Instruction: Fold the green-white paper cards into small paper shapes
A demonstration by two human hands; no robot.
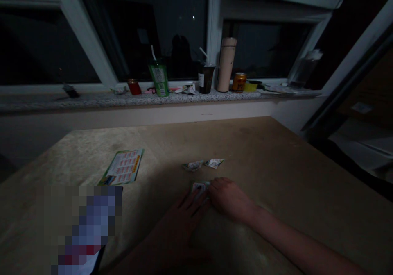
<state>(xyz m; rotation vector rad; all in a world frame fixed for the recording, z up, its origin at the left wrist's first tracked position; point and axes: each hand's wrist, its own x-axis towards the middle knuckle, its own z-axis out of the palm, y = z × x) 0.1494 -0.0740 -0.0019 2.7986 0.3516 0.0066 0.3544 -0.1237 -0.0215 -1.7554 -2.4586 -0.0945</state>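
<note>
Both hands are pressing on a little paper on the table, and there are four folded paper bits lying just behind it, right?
Not four: the head view shows two folded paper pieces behind the small paper. The rest holds: the left hand and right hand both press it on the table.
</note>
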